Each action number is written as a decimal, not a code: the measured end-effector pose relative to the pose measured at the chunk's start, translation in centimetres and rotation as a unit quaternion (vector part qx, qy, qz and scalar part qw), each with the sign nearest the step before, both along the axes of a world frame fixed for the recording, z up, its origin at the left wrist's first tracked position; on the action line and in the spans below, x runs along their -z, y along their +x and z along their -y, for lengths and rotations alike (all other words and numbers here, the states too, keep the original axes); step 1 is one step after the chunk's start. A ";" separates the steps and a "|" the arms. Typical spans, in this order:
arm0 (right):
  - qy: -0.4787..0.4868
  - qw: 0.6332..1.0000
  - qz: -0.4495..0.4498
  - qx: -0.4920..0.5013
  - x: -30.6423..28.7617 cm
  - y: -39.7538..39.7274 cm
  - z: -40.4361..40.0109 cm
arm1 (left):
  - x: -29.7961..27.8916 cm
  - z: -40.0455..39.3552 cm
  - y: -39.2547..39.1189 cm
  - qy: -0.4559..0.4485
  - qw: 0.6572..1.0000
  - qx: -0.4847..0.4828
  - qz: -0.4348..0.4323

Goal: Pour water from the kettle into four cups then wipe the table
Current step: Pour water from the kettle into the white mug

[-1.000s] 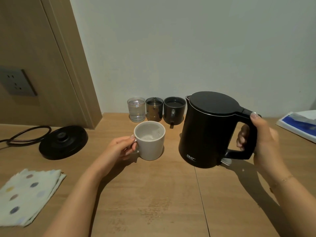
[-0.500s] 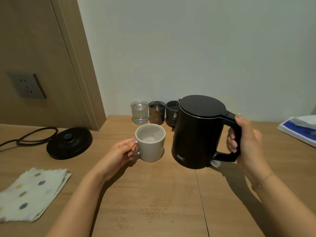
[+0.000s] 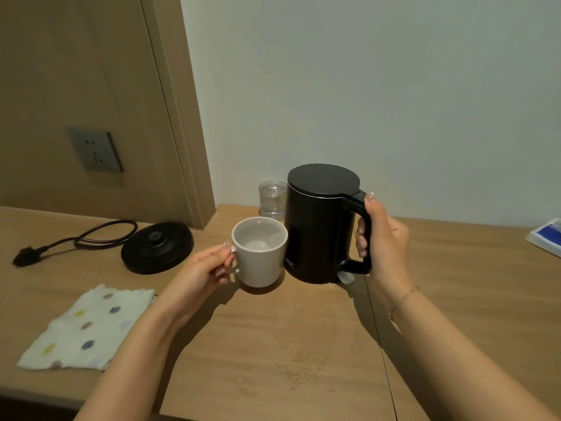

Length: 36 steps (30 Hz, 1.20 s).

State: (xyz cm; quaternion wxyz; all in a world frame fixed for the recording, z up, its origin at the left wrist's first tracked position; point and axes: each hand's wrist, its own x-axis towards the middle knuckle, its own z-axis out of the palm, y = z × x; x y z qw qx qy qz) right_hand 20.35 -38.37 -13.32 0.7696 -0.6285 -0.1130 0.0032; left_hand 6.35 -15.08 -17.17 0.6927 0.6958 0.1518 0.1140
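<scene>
One black kettle (image 3: 318,226) had its handle clamped in the right hand (image 3: 385,238); left hand (image 3: 206,268) fingers pinched one white mug's (image 3: 259,253) handle beside one glass (image 3: 271,197).

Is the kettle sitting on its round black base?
No, the kettle is held by the right hand beside the white cup, while the base lies bare off to the left.

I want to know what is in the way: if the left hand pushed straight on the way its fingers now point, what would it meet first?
The left hand already grips the white ceramic mug by its handle. Pushed on toward the right, the mug would likely meet the black electric kettle first; the two look almost touching, though depth is unclear.
</scene>
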 end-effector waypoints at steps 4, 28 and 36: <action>-0.003 1.000 -0.001 -0.013 -0.1 -0.5 -2.0 | -0.8 -0.4 -1.7 0.010 1.000 -0.001 -0.001; -0.192 0.960 0.118 -0.168 3.7 -6.4 8.4 | -4.2 12.9 -2.0 -0.019 0.997 0.079 0.014; -0.176 0.969 0.100 -0.142 4.2 -2.8 14.9 | -2.4 19.2 2.5 -0.043 0.989 0.139 0.036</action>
